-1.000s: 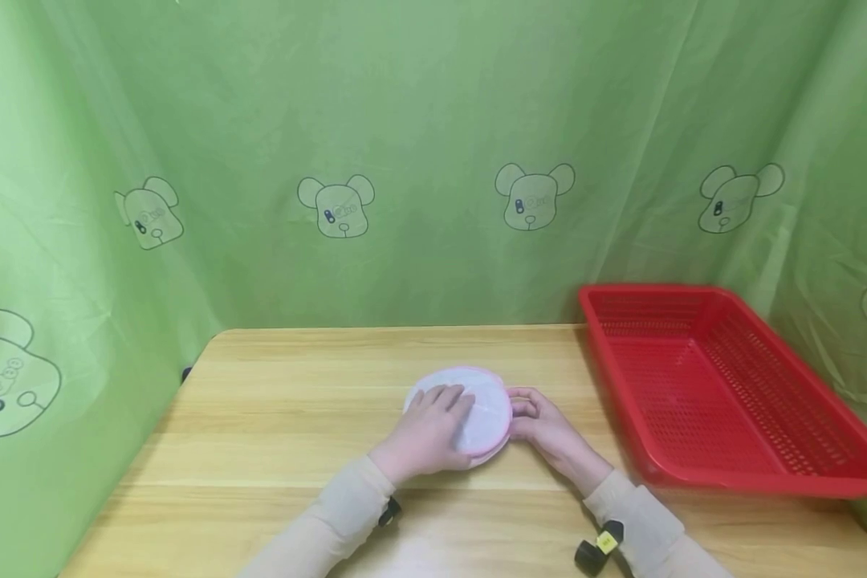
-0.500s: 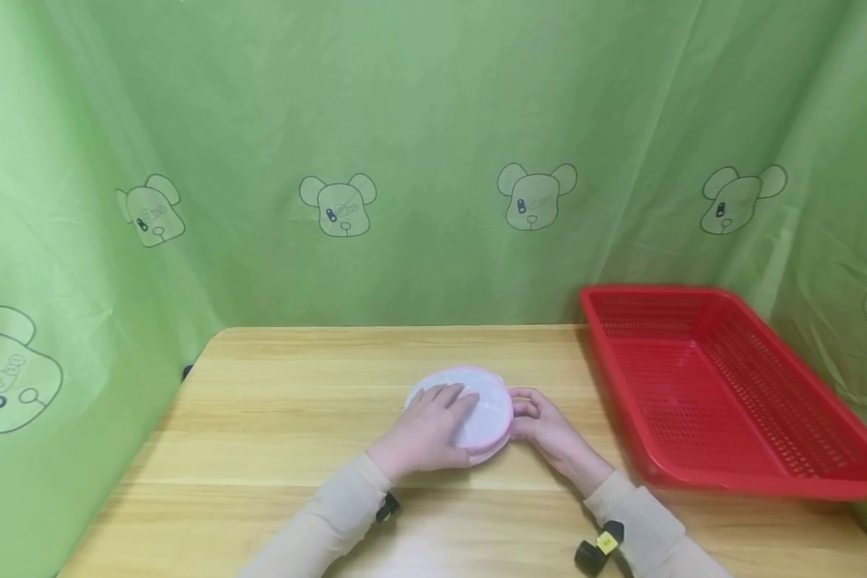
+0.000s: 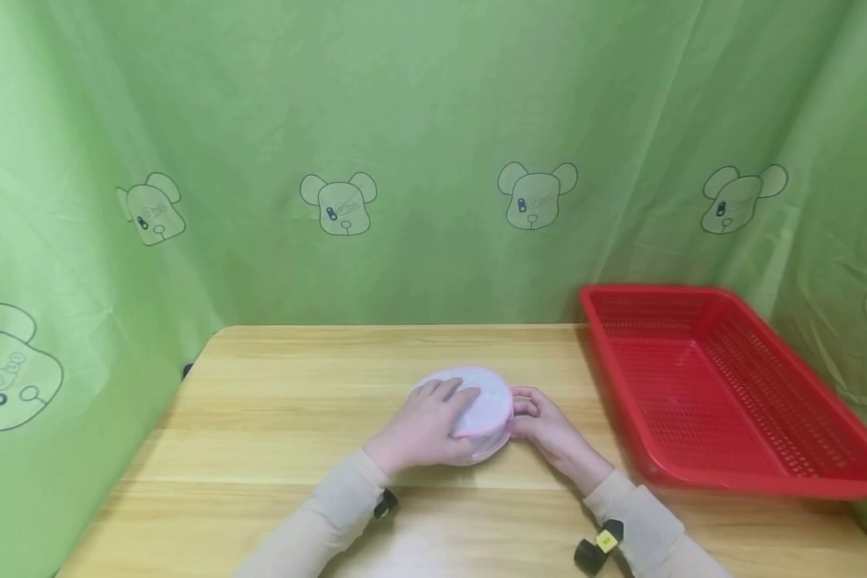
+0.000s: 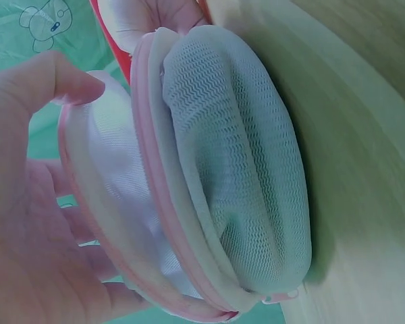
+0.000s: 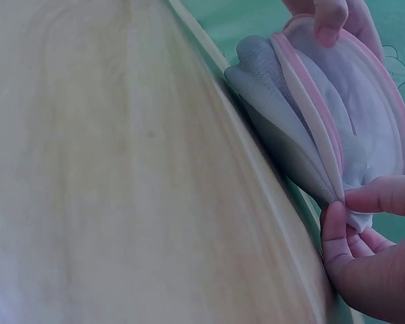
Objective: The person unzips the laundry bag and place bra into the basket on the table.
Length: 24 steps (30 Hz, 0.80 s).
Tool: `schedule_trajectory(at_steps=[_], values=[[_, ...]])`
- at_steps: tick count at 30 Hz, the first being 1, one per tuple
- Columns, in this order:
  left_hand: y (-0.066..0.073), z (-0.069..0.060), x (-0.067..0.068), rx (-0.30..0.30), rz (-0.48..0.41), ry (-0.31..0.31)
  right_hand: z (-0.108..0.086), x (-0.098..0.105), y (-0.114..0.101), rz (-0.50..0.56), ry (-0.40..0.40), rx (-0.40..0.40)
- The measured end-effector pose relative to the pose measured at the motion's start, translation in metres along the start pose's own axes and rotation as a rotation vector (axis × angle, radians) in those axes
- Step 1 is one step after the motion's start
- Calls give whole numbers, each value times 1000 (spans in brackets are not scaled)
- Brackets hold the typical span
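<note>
The fingers (image 3: 448, 388) of the left hand (image 3: 419, 425) are spread slightly apart across the top of a round mesh zip bag (image 4: 250, 162), and its thumb hooks over the near edge, so the flat lid (image 4: 108, 169) is held between thumb and fingers. The right hand (image 3: 552, 433) works at the bag's right side, where both wrist views show it; in the right wrist view its thumb and forefinger are clamped together on the pale seam just below the zip, the other fingers curled underneath. Grey mesh forms the body of the bag, white netting the lid, and a pink zip strip (image 4: 155, 162) follows the rim. Lid and body stand apart on the side facing the person and meet again at the lower end in the left wrist view, near a small pink tab (image 4: 281, 297). The bag is on the wood-grain bench (image 3: 296, 417), around the middle, mesh side down. To its right, well apart, sits a red perforated basket (image 3: 766, 483), beyond the right hand. Green curtains (image 3: 433, 88) printed with cartoon animal heads hang behind and at both sides. Each cream sleeve (image 3: 347, 496) has a black device (image 3: 386, 504) at the wrist.
</note>
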<state>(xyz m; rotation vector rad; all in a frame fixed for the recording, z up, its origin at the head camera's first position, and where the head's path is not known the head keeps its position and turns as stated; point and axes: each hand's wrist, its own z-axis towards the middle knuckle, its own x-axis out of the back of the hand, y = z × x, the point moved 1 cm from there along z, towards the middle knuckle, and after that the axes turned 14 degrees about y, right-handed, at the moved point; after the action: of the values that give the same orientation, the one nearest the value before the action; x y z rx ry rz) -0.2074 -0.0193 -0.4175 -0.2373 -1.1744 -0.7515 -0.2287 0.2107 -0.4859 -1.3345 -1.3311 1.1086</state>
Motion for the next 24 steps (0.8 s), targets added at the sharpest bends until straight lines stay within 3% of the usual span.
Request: schedule_trajectory(at_steps=[11, 24], values=[[-3, 2, 4, 18, -51, 5, -1, 1, -1, 8, -17, 10], [-10, 4, 20, -21, -128, 77, -1, 0, -2, 5, -16, 15]])
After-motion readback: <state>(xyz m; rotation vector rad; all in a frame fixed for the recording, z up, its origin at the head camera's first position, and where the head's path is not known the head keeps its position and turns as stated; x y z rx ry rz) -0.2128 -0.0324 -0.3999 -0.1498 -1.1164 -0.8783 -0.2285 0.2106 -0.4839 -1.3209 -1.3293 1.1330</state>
